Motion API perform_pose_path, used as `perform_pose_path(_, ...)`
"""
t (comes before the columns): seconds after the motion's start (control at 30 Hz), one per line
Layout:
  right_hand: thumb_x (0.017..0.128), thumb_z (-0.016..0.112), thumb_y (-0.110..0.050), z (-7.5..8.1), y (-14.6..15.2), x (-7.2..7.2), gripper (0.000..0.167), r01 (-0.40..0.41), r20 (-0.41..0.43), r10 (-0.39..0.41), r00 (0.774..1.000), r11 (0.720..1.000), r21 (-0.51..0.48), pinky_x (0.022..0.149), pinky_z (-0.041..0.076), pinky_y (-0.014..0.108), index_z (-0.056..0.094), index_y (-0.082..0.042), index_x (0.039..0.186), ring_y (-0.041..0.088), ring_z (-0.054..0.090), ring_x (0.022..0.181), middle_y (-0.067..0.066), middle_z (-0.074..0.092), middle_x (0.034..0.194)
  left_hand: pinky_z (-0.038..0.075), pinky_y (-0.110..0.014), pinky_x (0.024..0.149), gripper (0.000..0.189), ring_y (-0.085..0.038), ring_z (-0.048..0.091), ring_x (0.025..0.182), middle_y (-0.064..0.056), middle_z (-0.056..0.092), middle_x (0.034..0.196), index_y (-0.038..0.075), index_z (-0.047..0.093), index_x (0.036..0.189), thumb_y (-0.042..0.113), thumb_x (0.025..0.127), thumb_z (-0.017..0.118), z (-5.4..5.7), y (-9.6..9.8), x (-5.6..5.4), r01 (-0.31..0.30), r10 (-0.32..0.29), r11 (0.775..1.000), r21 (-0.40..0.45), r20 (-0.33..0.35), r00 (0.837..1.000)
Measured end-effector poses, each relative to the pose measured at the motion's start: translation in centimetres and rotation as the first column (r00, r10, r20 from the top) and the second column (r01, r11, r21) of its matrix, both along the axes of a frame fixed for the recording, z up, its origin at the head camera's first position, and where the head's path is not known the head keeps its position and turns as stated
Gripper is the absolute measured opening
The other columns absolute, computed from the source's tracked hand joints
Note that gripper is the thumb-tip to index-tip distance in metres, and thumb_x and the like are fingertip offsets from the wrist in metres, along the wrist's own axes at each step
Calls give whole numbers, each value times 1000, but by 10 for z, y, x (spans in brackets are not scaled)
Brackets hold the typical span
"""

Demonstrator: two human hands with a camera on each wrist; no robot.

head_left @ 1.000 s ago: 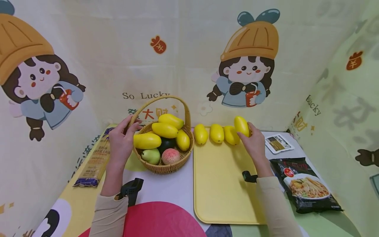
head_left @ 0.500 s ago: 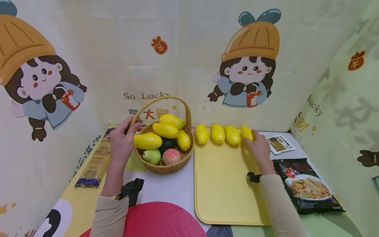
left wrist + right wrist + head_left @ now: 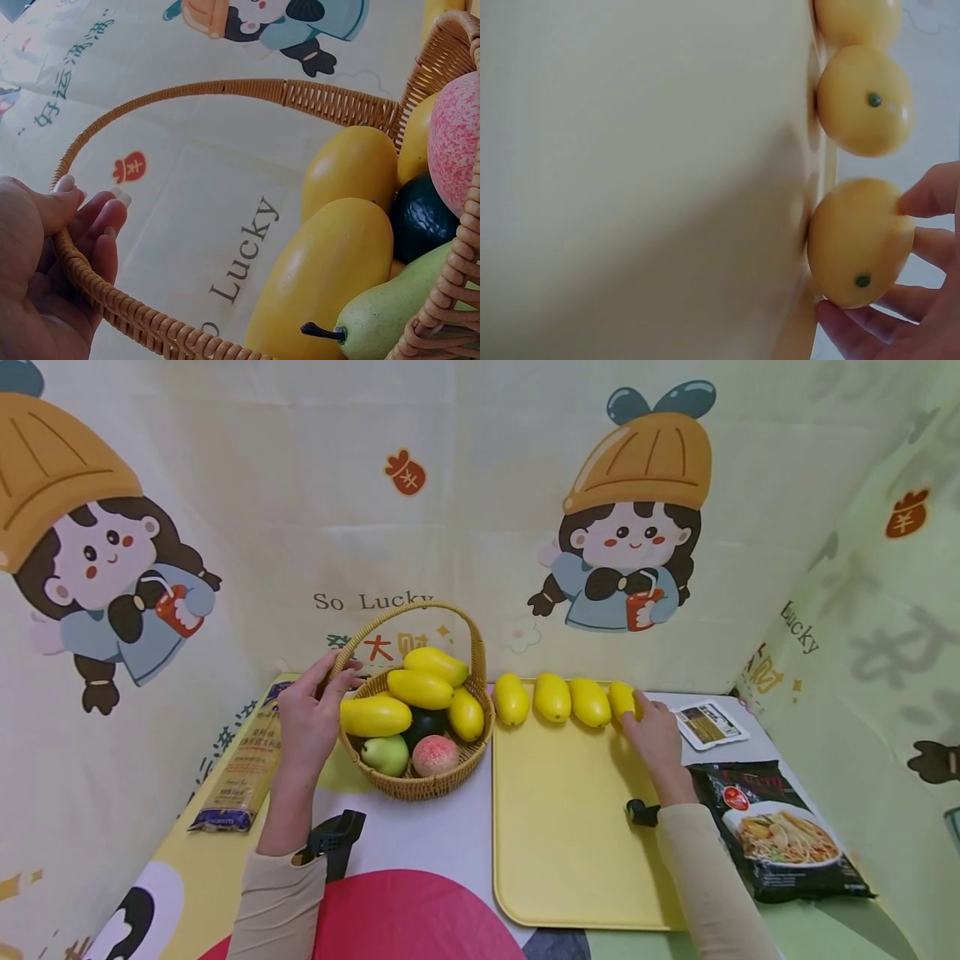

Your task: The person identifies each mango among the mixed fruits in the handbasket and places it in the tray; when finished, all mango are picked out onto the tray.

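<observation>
My left hand (image 3: 309,714) grips the handle (image 3: 187,88) of a wicker basket (image 3: 423,789), thumb and fingers curled round it at the left side. In the basket are several yellow mangoes (image 3: 420,689), a green pear (image 3: 384,756), a pink peach (image 3: 435,756) and a dark green fruit (image 3: 424,217). My right hand (image 3: 656,739) holds a mango (image 3: 862,244) between thumb and fingers, low at the far right corner of the yellow tray (image 3: 577,827). To its left, other mangoes (image 3: 552,697) stand in a row along the tray's far edge.
A long pasta bag (image 3: 240,768) lies left of the basket. Right of the tray are a small white packet (image 3: 711,725) and a black noodle bag (image 3: 783,835). A printed cloth wall (image 3: 480,527) rises behind the table.
My right hand has lowered its mango from above the row to the tray's far right corner, at the row's end. My left hand has stayed on the basket handle.
</observation>
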State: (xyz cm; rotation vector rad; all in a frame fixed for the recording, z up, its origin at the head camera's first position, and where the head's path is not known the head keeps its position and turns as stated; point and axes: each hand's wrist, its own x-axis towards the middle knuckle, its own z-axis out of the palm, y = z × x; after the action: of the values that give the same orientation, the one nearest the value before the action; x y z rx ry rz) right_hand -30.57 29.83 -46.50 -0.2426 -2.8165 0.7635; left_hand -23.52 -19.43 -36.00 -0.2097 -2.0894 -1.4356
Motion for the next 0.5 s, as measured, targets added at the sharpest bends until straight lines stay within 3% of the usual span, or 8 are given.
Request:
perform_pose_path(0.23, 97, 53, -30, -2, 1, -2, 57, 23, -73, -23, 997, 1000, 5, 106, 39, 63, 45, -3, 147, 51, 45, 126, 32, 46, 142, 51, -9, 87, 35, -3, 68, 90, -6, 74, 113, 25, 63, 135, 30, 101, 57, -4, -2, -3, -1, 1, 1000, -17, -5, 1000)
perform_pose_path(0.5, 97, 56, -32, 2, -2, -2, 57, 12, -126, -12, 992, 1000, 1, 107, 38, 63, 46, -5, 146, 48, 42, 130, 28, 46, 144, 50, -8, 90, 39, 0, 67, 92, -6, 74, 116, 24, 58, 140, 29, 101, 56, 0, -1, 0, -6, 6, 1000, -24, 19, 1000)
